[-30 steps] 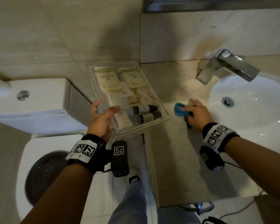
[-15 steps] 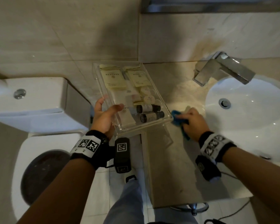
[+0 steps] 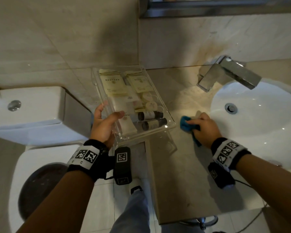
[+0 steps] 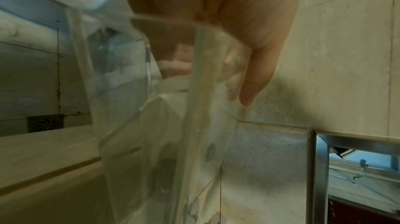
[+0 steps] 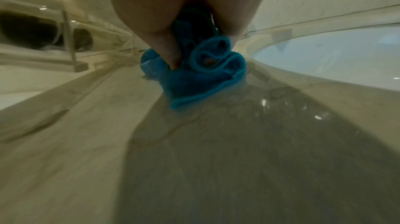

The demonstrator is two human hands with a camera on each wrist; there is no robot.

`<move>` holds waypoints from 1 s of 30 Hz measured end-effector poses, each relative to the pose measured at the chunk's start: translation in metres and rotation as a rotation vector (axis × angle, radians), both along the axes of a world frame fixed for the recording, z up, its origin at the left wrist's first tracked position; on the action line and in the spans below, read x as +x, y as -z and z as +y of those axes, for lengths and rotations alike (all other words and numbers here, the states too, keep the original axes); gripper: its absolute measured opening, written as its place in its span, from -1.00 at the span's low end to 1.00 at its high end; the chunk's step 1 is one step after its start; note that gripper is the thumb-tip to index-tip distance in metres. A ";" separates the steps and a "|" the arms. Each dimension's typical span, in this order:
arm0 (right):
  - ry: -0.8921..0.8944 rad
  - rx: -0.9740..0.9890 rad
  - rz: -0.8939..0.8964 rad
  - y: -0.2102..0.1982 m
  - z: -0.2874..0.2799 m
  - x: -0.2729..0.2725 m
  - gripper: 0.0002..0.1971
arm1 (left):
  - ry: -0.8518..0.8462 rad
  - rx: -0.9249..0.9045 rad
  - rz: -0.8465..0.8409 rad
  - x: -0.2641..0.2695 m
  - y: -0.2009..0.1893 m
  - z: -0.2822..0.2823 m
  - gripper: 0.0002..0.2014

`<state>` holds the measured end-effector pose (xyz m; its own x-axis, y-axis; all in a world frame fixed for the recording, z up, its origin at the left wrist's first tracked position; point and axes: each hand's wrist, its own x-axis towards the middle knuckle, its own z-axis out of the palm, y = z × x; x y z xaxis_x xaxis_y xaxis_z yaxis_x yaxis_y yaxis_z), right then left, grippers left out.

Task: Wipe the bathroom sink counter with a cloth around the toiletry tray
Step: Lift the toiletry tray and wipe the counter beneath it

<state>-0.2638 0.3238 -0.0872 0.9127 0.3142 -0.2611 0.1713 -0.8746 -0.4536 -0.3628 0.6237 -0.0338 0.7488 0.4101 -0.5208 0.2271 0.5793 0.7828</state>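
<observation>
A clear acrylic toiletry tray (image 3: pixel 170 125) holding sachets and two small dark bottles is lifted above the counter's left end. My left hand (image 3: pixel 104 123) grips its near-left corner, thumb on the inside and fingers underneath; the left wrist view shows the tray wall (image 4: pixel 194 90) against my palm. My right hand (image 3: pixel 202 127) holds a bunched blue cloth (image 3: pixel 185 125) pressed on the beige stone counter (image 3: pixel 183 174), between the tray and the basin. In the right wrist view the cloth (image 5: pixel 194 77) sits crumpled under my fingers.
A white basin (image 3: pixel 259 125) with a chrome faucet (image 3: pixel 228 73) lies at the right. A toilet (image 3: pixel 32 132) stands left of the counter, below its edge. Tiled wall and a mirror frame (image 3: pixel 225 9) are behind. My leg and shoe (image 3: pixel 134 207) are on the floor tiles.
The tray has shifted slightly right and stays lifted in my left hand. My right hand with the cloth has slid along the counter near the basin.
</observation>
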 end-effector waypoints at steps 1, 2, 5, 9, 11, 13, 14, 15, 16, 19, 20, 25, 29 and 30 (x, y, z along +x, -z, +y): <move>-0.019 0.001 0.008 -0.001 0.001 0.001 -0.68 | -0.007 0.005 0.004 0.000 0.001 0.001 -0.36; -0.009 0.008 0.009 -0.003 0.003 0.006 -0.67 | -0.014 0.012 0.003 0.000 0.002 0.002 -0.36; 0.062 -0.008 -0.079 -0.007 0.011 0.038 -0.66 | -0.025 0.027 0.007 0.001 0.003 0.003 -0.34; 0.193 -0.087 -0.145 -0.003 0.037 0.088 -0.63 | -0.012 0.036 0.011 0.002 0.007 0.004 -0.35; 0.235 -0.112 -0.133 0.002 0.052 0.109 -0.61 | -0.007 0.040 0.000 0.002 0.009 0.004 -0.35; 0.249 -0.104 -0.090 0.004 0.065 0.125 -0.58 | -0.007 0.038 -0.013 0.001 0.010 0.005 -0.28; 0.242 -0.113 -0.082 0.004 0.070 0.130 -0.56 | -0.010 0.033 -0.019 0.000 0.011 0.006 -0.22; 0.224 -0.132 -0.075 0.005 0.073 0.133 -0.53 | -0.011 0.032 -0.020 -0.002 0.011 0.007 -0.19; 0.195 -0.144 -0.066 0.006 0.076 0.133 -0.51 | -0.012 0.037 -0.017 -0.003 0.011 0.008 -0.20; 0.043 -0.130 -0.052 0.009 0.080 0.115 -0.52 | -0.014 0.034 -0.008 -0.006 0.009 0.007 -0.29; -0.033 -0.125 -0.082 0.011 0.078 0.107 -0.53 | -0.017 0.029 -0.008 -0.006 0.008 0.007 -0.35; -0.119 -0.122 -0.224 0.016 0.046 0.096 -0.57 | -0.004 0.017 -0.011 -0.010 0.007 0.007 -0.41; 0.098 -0.124 -0.144 0.010 0.040 0.089 -0.56 | 0.009 0.037 -0.007 -0.011 0.009 0.006 -0.40; 0.062 -0.117 -0.133 0.010 0.042 0.080 -0.56 | 0.015 0.042 -0.004 -0.011 0.010 0.005 -0.37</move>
